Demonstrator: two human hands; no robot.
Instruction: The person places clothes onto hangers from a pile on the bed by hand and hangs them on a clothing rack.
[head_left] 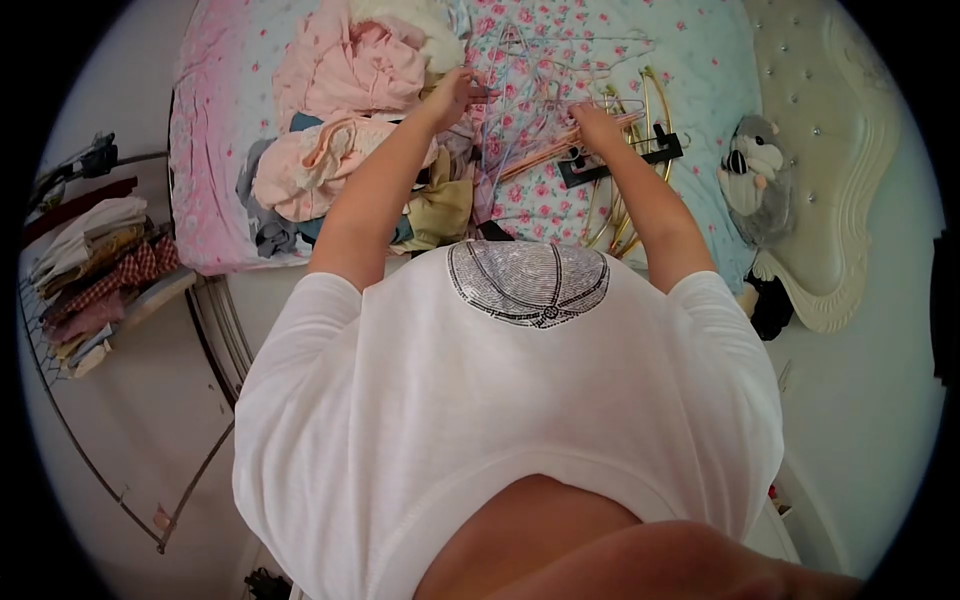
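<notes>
My left hand (455, 98) reaches over the bed beside the clothes, its fingers stretched toward several thin pale hangers (508, 45). Whether those fingertips touch a hanger cannot be made out. My right hand (597, 128) is closed on clothes hangers; a bundle of pinkish-orange hangers (545, 158) lies just below and beside it. Close to my right wrist are gold hangers (655, 95) and a black clip hanger (660, 150). A heap of pink clothes (365, 70) lies left of my left hand, with a peach garment (300, 180) beside my left forearm.
Under everything is a bed with a floral sheet (540, 205). A padded headboard (840, 150) stands at the right, with a grey plush toy (757, 175) against it. Folded clothes (110, 260) sit on a wire rack (60, 385) at the left.
</notes>
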